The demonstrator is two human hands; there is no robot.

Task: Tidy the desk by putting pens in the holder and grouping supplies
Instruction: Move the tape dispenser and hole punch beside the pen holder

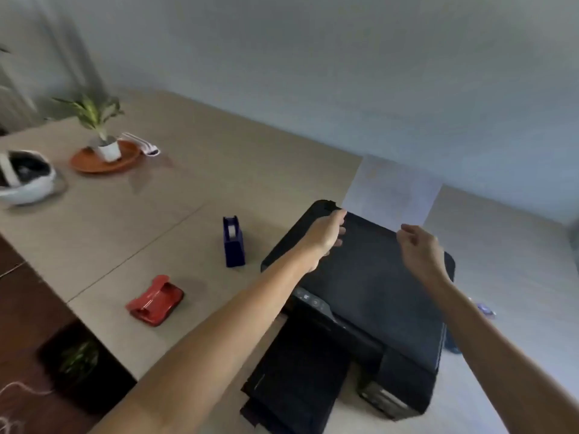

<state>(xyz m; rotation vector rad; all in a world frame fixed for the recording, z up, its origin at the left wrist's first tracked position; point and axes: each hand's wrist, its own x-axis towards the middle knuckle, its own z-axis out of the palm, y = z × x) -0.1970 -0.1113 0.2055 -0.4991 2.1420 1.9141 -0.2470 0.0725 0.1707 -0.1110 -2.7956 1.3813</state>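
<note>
A black printer [366,296] sits on the beige desk [188,183], with a white sheet of paper [391,189] standing in its rear feed. My left hand [326,233] rests at the printer's rear left corner, fingertips by the sheet's lower left corner. Over the rear right of the lid hovers my right hand [419,245], fingers loosely curled just below the sheet's bottom edge, with nothing seen in it. A blue tape dispenser [233,242] stands left of the printer. A red hole punch [155,300] lies nearer the front edge. No pen holder is in view.
At the far left stand a small plant in a white pot [108,148] on an orange saucer [91,164], a white object [144,145] beside it and a white rounded object [25,180]. Small purple [485,311] and blue [451,346] items lie right of the printer.
</note>
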